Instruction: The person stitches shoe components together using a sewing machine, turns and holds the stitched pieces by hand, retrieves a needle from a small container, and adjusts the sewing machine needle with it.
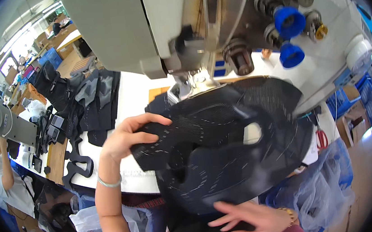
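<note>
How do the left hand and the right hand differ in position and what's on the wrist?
The left hand lies on the black piece's left end; the right hand is by its near edge, contact unclear. The left wrist wears a silver-coloured bangle, the right a gold-coloured bracelet. Both hands are bare.

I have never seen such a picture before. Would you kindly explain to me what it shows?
This single picture comes from a wide fisheye camera on a person's head, looking down, so straight edges bend. The big grey machine, with blue cup-shaped parts, looks like a sewing machine. Before it lies black patterned material. The person's bare left hand rests on its left part; whether it grips is unclear. The right hand is open by the lower edge, perhaps touching it. On the white table, more black pieces lie to the left.
</note>
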Demonstrator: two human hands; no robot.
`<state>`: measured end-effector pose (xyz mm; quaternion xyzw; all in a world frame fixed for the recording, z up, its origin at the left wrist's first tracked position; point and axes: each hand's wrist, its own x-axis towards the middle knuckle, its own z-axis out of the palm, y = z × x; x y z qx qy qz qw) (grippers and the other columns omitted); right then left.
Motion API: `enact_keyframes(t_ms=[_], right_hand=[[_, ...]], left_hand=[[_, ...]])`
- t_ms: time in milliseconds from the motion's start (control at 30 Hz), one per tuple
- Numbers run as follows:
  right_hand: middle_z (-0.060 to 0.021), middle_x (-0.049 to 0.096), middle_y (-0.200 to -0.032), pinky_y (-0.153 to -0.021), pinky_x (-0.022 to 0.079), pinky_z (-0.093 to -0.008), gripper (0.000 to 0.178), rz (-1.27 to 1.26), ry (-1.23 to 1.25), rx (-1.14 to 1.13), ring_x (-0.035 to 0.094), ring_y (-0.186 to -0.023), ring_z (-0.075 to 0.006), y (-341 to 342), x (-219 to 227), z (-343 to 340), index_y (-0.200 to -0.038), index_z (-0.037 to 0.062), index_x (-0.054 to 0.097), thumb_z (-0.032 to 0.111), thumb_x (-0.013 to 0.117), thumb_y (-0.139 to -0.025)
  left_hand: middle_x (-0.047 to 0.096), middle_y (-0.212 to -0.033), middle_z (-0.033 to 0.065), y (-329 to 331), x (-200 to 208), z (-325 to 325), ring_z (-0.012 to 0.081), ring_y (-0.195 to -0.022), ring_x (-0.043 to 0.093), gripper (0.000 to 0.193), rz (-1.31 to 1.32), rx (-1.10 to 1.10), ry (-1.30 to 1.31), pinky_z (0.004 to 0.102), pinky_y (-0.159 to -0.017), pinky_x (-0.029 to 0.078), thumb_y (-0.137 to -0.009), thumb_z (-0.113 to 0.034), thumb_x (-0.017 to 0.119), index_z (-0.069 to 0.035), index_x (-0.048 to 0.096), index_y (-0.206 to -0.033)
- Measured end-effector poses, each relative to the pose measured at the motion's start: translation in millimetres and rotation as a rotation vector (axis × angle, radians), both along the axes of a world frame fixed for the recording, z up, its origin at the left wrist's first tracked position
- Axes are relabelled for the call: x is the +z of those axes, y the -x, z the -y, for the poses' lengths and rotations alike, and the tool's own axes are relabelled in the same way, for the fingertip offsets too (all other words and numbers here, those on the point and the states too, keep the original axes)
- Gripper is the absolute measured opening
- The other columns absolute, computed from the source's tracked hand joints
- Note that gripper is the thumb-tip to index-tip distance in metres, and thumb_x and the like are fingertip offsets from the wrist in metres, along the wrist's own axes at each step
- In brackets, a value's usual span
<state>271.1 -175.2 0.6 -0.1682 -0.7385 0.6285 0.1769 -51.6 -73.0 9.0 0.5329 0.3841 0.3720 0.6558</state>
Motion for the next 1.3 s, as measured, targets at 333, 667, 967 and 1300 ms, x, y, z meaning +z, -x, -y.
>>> enact_keyframes(t_ms=[333,667,967,1300], right_hand=[[-0.0106,0.067,-0.079,-0.066,0.052,-0.0233,0.016,0.016,0.076,-0.277,0.066,-0.072,-0.0169,-17.6,2.3,-4.6,-0.095,-0.0018,0.066,-0.002,0.058,-0.08],[-0.0135,0.058,-0.089,-0.07,0.045,-0.0382,0.016,0.782,-1.073,-1.204,0.057,-0.082,-0.0303,-61.5,-40.0,-94.4,-0.095,-0.002,0.058,0.001,0.054,-0.08],[-0.0154,0.051,-0.103,-0.085,0.042,-0.0369,0.03,0.908,-0.932,-1.087,0.051,-0.096,-0.0314,-85.9,-119.3,-91.7,-0.105,-0.0042,0.054,0.003,0.059,-0.077],[-0.02,0.047,-0.12,-0.09,0.042,-0.0365,0.027,0.881,-0.794,-1.236,0.05,-0.107,-0.0352,-108.2,-126.9,-83.8,-0.103,-0.0093,0.052,-0.004,0.052,-0.077]], left_hand=[[0.062,-0.093,0.002,30.4,-20.0,-5.5,0.0076,-0.08,0.056,0.028,-0.497,-0.041,-0.236,0.0207,-0.075,0.044,-0.073,0.006,0.064,-0.002,0.064,-0.099],[0.059,-0.112,0.003,4.1,-3.9,7.1,0.0115,-0.096,0.055,0.042,-0.516,0.092,-0.335,0.026,-0.086,0.043,-0.074,0.004,0.062,-0.005,0.057,-0.115],[0.064,-0.102,0.0075,3.9,-13.0,5.5,0.0113,-0.084,0.059,0.042,-0.633,0.125,-0.515,0.0252,-0.077,0.046,-0.073,0.003,0.062,-0.005,0.06,-0.113],[0.066,-0.097,0.0112,-7.2,-9.5,5.6,0.0109,-0.077,0.059,0.047,-0.686,0.18,-0.525,0.0242,-0.073,0.046,-0.07,0.007,0.059,-0.005,0.059,-0.115]])
